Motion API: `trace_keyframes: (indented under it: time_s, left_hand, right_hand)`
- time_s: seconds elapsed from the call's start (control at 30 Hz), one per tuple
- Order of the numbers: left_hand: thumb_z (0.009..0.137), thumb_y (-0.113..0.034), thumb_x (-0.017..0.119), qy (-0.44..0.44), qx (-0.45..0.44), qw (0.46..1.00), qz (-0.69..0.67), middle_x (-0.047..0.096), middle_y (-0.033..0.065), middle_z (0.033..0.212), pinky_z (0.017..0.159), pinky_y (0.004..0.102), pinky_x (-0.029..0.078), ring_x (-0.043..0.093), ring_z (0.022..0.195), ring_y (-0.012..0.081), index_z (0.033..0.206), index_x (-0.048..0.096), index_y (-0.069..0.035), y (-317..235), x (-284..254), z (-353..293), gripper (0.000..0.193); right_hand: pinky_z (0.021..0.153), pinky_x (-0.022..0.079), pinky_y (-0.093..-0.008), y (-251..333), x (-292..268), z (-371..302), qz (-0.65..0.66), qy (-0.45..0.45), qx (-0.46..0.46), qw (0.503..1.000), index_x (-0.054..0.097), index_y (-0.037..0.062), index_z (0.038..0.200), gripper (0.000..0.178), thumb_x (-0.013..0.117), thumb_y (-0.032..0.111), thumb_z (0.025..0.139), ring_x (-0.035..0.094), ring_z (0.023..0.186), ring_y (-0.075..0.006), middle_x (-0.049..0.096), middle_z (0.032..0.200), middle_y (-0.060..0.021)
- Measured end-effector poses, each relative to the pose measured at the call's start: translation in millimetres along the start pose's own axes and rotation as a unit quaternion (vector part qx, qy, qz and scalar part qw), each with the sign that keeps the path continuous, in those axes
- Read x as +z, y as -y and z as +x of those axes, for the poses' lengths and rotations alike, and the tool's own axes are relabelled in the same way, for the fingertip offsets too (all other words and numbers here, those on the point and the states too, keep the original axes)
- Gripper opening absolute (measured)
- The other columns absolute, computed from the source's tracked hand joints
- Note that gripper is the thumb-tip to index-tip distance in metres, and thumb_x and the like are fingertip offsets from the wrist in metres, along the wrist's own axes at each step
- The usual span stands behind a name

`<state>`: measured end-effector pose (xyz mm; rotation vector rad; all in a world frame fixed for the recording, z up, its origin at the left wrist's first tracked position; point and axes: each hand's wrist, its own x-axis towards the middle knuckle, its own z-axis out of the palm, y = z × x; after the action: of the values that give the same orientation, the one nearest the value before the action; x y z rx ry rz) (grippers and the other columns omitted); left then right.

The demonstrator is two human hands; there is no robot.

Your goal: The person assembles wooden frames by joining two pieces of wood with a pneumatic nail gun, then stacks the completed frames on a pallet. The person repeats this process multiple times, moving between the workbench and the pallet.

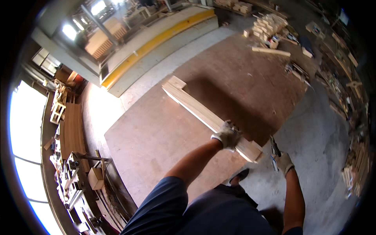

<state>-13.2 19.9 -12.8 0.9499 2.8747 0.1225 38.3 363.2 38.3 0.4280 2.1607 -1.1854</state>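
My left hand, in a pale work glove, is closed around a long pale timber beam near its close end. The beam slants from far left to near right, with a short block across its far end and a stepped near end. Its shadow falls to the right on the brown board, apart from the beam. In my right hand, also gloved, is a slim metal hand tool with a dark upper part; its exact kind is unclear. The tool is beside the beam's near end, apart from it.
Below the beam spreads a large brown board on grey concrete. A stack of short wood pieces sits at the far right, tools nearer. A yellow-edged platform stands at far left; a cluttered bench lines the left.
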Motion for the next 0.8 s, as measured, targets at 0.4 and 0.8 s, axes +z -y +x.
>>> trace_keyframes:
  time_s: [0.4,0.8]
  left_hand:
    - [0.056,-0.049,0.089,0.028,-0.009,0.998,-0.046,0.066,0.0075,0.117,0.116,0.0474,0.033,0.057,0.121,0.0314,0.122,0.069,-0.021,-8,-25,0,0.074]
    - [0.06,-0.032,0.085,-0.139,0.01,0.988,-0.065,0.063,0.0074,0.109,0.119,0.0565,0.032,0.057,0.116,0.031,0.112,0.068,-0.015,-13,10,-44,0.057]
  right_hand:
    - [0.097,0.054,-0.0443,50,38,77,-0.093,-0.241,-0.29,0.922,0.056,-0.0039,0.137,0.062,0.078,0.029,0.089,0.067,0.114,-0.0372,0.067,0.123,-0.0273]
    - [0.101,0.048,-0.0551,-74,96,19,0.309,0.101,0.117,0.938,0.044,0.0082,0.154,0.104,0.044,0.087,0.087,0.058,0.121,-0.0416,0.059,0.139,-0.0217]
